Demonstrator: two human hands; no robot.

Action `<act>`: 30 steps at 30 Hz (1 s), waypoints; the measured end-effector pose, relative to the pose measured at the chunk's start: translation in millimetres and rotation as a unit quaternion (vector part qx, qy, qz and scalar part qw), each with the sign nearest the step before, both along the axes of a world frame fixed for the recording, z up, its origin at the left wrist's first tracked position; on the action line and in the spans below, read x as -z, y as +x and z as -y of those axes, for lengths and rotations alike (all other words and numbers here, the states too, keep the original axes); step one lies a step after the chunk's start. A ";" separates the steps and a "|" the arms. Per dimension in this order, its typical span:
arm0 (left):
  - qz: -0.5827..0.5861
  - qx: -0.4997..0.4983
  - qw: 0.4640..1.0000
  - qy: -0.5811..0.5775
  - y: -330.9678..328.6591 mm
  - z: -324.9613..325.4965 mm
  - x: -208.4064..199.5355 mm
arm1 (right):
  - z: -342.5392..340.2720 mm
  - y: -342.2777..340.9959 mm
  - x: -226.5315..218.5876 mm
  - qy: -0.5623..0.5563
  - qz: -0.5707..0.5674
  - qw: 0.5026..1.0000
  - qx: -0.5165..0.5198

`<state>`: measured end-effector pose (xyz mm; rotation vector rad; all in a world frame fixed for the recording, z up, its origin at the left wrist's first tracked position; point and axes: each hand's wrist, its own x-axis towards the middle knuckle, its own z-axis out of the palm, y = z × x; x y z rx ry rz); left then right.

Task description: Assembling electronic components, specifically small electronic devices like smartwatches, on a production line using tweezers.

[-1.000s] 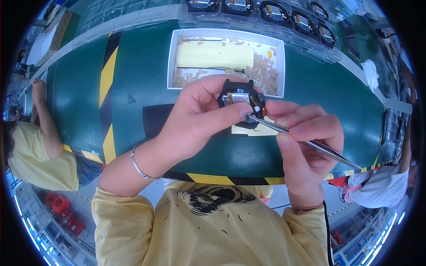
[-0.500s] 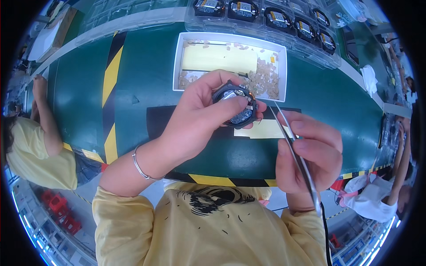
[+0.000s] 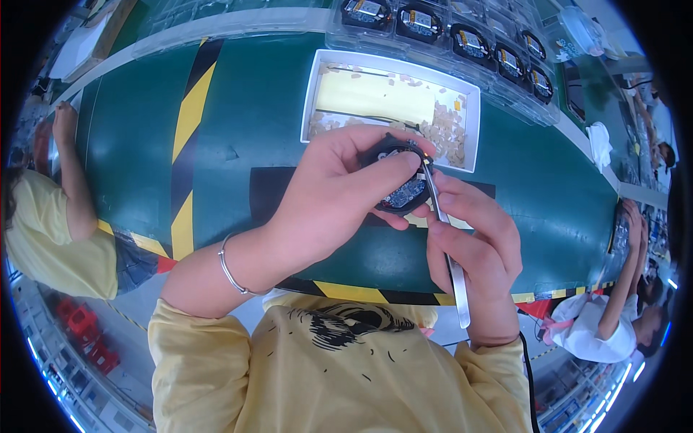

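Left hand (image 3: 336,187) pinches a case (image 3: 406,193) above the bench (image 3: 375,256), inside its front edge. Right hand (image 3: 478,242) pinches tweezers (image 3: 456,283), tips at the case.

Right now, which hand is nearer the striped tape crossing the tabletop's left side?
Left. The left hand, holding a round device, is right of the tape; the right hand, with tweezers, farther right.

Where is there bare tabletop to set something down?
One bare patch of green tabletop lies between the striped tape on the left and the white box; another lies between the right hand and the pale rail. Crowded spots: the middle, with the left hand, round device and tweezers over a black mat, and the far edge, with clear trays.
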<state>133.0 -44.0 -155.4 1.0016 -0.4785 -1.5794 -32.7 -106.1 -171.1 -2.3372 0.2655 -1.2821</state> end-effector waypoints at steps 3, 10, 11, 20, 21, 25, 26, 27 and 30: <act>0.001 0.000 1.000 0.006 -0.6 1.1 -1.9 | -0.3 -3.5 -6.1 0.004 -0.023 1.000 -0.001; -0.005 -0.010 1.000 0.010 -3.5 2.1 -3.2 | 4.7 -6.5 -4.0 -0.023 -0.026 0.999 0.001; -0.001 -0.015 1.000 0.013 -3.9 2.4 -3.6 | 5.1 -6.9 -4.4 -0.023 -0.026 0.999 0.002; -0.038 0.004 0.999 -0.007 -6.4 0.7 -1.8 | 4.3 -12.1 -3.9 0.011 -0.002 1.000 -0.023; -0.038 0.003 0.999 -0.007 -5.7 0.8 -1.2 | 3.6 -12.4 -4.0 0.014 -0.003 1.000 -0.021; -0.044 0.025 0.999 -0.013 -3.7 2.4 -1.9 | 8.0 -12.3 -9.5 -0.008 -0.016 1.000 -0.020; -0.046 0.024 0.999 -0.019 -4.0 2.2 -2.9 | 7.8 -12.5 -11.6 -0.009 -0.015 1.000 -0.019; -0.045 0.024 0.998 -0.021 -3.5 1.9 -3.6 | 7.4 -12.8 -13.6 -0.010 -0.022 1.000 -0.016; -0.062 0.040 0.997 -0.021 -0.6 4.8 -4.1 | 10.5 -12.8 -14.7 -0.009 -0.030 0.999 -0.013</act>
